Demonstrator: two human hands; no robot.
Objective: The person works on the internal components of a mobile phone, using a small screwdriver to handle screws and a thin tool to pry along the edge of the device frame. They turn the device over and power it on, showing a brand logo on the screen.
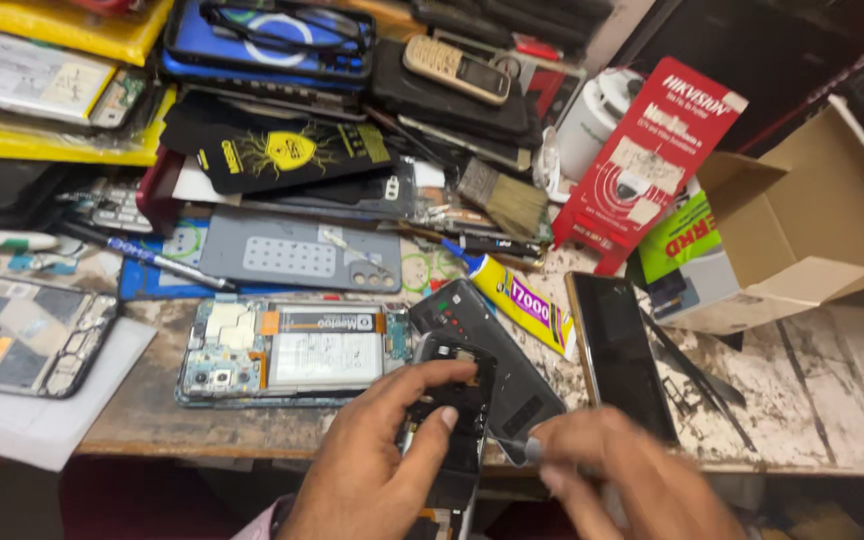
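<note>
My left hand [377,455] grips a small opened black phone [454,425] upright at the bench's front edge, thumb across its exposed inside. My right hand [632,480], blurred, holds a thin grey tool [533,450] whose tip touches the phone's right side. Just behind lies a dark phone back cover [497,345]. To the left an opened smartphone [292,350] lies flat with its battery and circuit board showing.
A black screen panel [617,350] and black tweezers [697,375] lie to the right, a yellow glue tube [522,297] behind. A cardboard box [812,220], a red carton [647,160], a brush [502,200], a grey phone cover [297,250] and stacked phones crowd the back.
</note>
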